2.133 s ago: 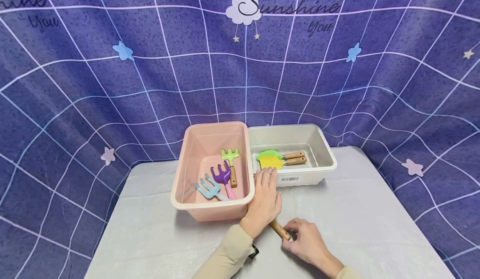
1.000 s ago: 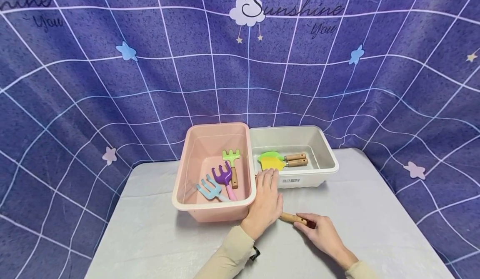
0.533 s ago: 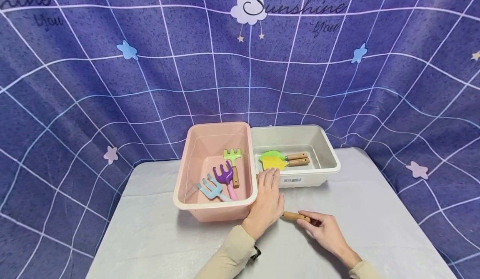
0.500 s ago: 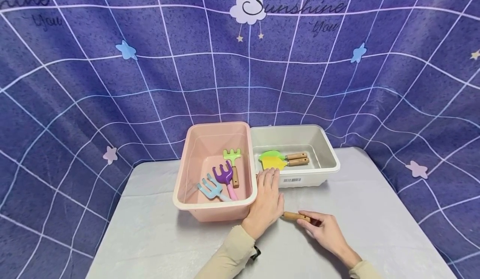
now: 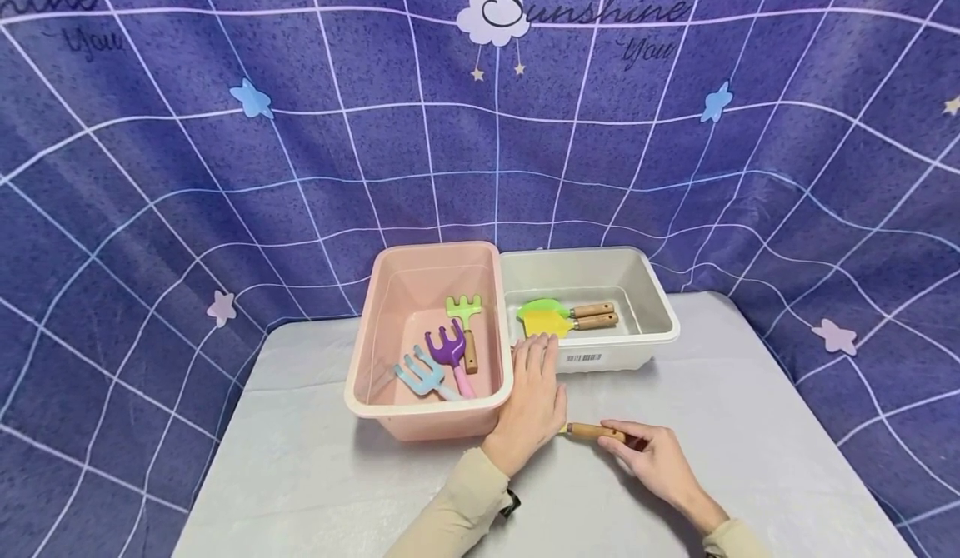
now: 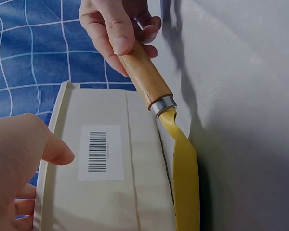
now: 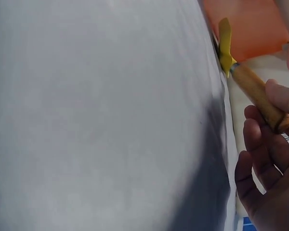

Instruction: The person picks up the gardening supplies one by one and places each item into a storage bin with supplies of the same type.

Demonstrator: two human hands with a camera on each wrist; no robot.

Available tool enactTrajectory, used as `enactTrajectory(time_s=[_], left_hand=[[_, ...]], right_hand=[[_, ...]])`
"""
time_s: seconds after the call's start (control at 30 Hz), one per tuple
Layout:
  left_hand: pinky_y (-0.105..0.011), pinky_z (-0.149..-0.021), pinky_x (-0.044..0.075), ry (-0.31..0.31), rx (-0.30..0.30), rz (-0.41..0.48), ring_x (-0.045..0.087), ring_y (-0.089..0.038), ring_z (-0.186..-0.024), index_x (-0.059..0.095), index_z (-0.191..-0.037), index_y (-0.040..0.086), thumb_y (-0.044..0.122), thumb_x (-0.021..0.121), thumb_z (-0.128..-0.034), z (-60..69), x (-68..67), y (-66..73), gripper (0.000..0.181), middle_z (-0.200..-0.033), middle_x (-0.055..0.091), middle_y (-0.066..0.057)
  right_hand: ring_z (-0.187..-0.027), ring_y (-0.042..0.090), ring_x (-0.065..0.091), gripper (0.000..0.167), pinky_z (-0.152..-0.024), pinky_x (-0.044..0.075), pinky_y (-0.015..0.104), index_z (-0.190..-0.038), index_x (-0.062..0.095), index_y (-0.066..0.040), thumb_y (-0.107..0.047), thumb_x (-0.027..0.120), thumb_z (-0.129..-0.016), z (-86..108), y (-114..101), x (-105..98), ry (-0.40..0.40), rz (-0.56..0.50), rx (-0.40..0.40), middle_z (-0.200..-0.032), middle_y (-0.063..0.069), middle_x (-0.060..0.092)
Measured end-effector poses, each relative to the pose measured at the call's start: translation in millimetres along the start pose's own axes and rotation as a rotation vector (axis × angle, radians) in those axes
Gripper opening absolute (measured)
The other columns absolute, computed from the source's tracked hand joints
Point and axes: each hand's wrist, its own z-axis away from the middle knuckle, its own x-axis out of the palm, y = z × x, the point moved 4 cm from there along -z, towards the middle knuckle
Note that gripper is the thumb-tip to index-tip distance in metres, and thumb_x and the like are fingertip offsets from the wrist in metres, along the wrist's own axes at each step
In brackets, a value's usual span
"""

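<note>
My right hand (image 5: 652,460) pinches the end of a wooden handle (image 5: 588,431) between thumb and fingers. It belongs to a small garden tool with a metal collar and a yellow head (image 6: 186,183), seen edge-on in the left wrist view, so its kind is unclear. In the head view my left hand (image 5: 528,404) hides most of that head. The left hand's fingers stretch forward to the front of the white bin (image 5: 622,353), beside the pink bin (image 5: 442,425). Inside the white bin lie a green trowel (image 5: 543,308) and a yellow shovel (image 5: 543,323), both wooden-handled.
Three hand forks lie in the pink bin: a green one (image 5: 465,310), a purple one (image 5: 447,346) and a light blue one (image 5: 423,375). Both bins stand side by side on a grey cloth-covered table (image 5: 750,425). A blue gridded curtain (image 5: 375,125) hangs behind and at the sides.
My right hand has moved right and slightly away, swinging the handle from a diagonal to nearly level. A bit of yellow now shows beside the left hand, which has stayed by the bins.
</note>
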Motion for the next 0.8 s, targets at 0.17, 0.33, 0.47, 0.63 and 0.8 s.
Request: enactTrajectory(time_s=[0.17, 0.33, 0.47, 0.63, 0.8], left_hand=[[-0.047, -0.127, 0.035, 0.009, 0.004, 0.004, 0.049, -0.03, -0.141, 0.046, -0.154, 0.0, 0.036, 0.076, -0.087, 0.4, -0.2, 0.0, 0.082, -0.146, 0.056, -0.013], [-0.047, -0.127, 0.035, 0.013, 0.002, 0.015, 0.05, -0.031, -0.14, 0.047, -0.153, 0.0, 0.036, 0.075, -0.0872, 0.6, -0.1, -0.3, 0.081, -0.146, 0.056, -0.013], [-0.046, -0.126, 0.035, 0.019, 0.003, 0.008, 0.05, -0.03, -0.14, 0.047, -0.153, 0.0, 0.037, 0.076, -0.087, 0.3, -0.7, -0.3, 0.08, -0.146, 0.056, -0.012], [-0.045, -0.127, 0.034, -0.002, -0.001, 0.003, 0.049, -0.03, -0.141, 0.046, -0.154, 0.001, 0.037, 0.074, -0.0883, 0.0, -0.3, -0.2, 0.08, -0.147, 0.055, -0.012], [-0.046, -0.127, 0.035, -0.014, -0.007, 0.023, 0.049, -0.031, -0.142, 0.046, -0.154, 0.0, 0.036, 0.074, -0.0889, 0.0, -0.3, 0.1, 0.079, -0.148, 0.055, -0.013]], right_hand=[[-0.056, 0.001, 0.054, 0.027, -0.051, 0.048, 0.023, -0.111, 0.084, -0.012, -0.022, 0.088, -0.087, -0.7, -1.3, -4.0, -0.026, -0.008, 0.048, -0.067, -0.012, 0.066], [-0.055, 0.001, 0.055, 0.027, -0.05, 0.049, 0.023, -0.112, 0.084, -0.012, -0.023, 0.088, -0.087, 0.1, -2.1, -8.8, -0.029, -0.013, 0.063, -0.066, -0.009, 0.067], [-0.054, 0.001, 0.055, 0.027, -0.049, 0.048, 0.023, -0.111, 0.084, -0.011, -0.022, 0.088, -0.087, 0.5, -2.0, -13.1, -0.02, -0.012, 0.057, -0.066, -0.009, 0.067], [-0.055, 0.002, 0.055, 0.027, -0.05, 0.048, 0.023, -0.11, 0.084, -0.011, -0.021, 0.089, -0.086, -0.2, -2.0, -19.9, -0.005, 0.006, 0.056, -0.067, -0.008, 0.068], [-0.055, 0.003, 0.055, 0.028, -0.05, 0.048, 0.024, -0.111, 0.084, -0.011, -0.022, 0.089, -0.086, -0.1, -2.2, -27.3, -0.002, 0.002, 0.072, -0.069, -0.002, 0.07]])
